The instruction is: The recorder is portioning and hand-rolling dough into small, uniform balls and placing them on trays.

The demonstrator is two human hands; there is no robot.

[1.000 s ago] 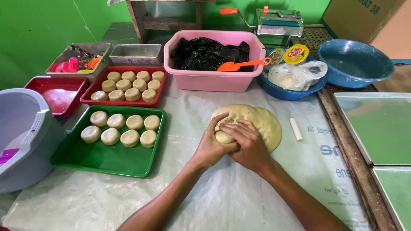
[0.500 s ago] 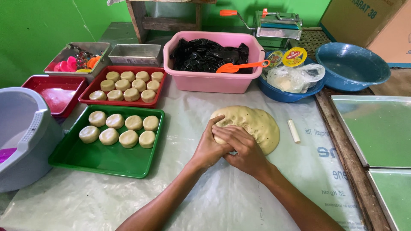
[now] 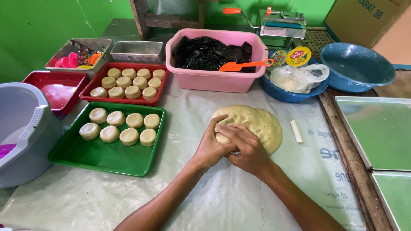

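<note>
My left hand (image 3: 212, 147) and right hand (image 3: 246, 149) close together around a small, smooth lump (image 3: 222, 137) beside the soft, pitted dough mound (image 3: 259, 122).

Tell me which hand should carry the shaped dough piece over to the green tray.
Probably the left hand: it sits on the side of the green tray, while the right hand is on the far side, by the dough mound.

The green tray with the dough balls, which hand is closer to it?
Left. The left hand sits just right of the green tray, cupping a small dough piece; the right hand lies beyond it, farther away.
</note>
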